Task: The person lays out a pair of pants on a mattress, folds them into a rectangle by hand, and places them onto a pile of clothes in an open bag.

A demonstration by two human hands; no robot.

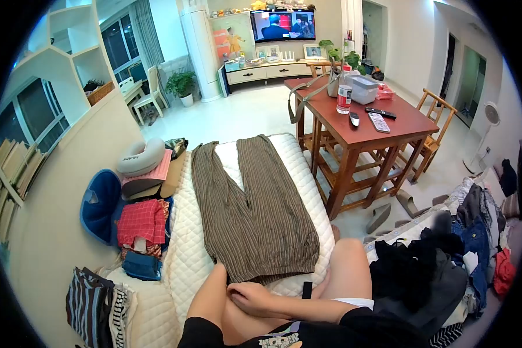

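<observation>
Lying flat mid-frame, striped trousers (252,226), long axis near-vertical, legs (261,168) pointing to the top, waistband (272,271) towards you, your right hand (252,298) curled at lower centre, hold unclear, your left hand hidden.

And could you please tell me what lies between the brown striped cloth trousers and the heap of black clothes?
In the head view, a white quilted pad and the person's bent leg lie between the trousers and the heap.
</observation>
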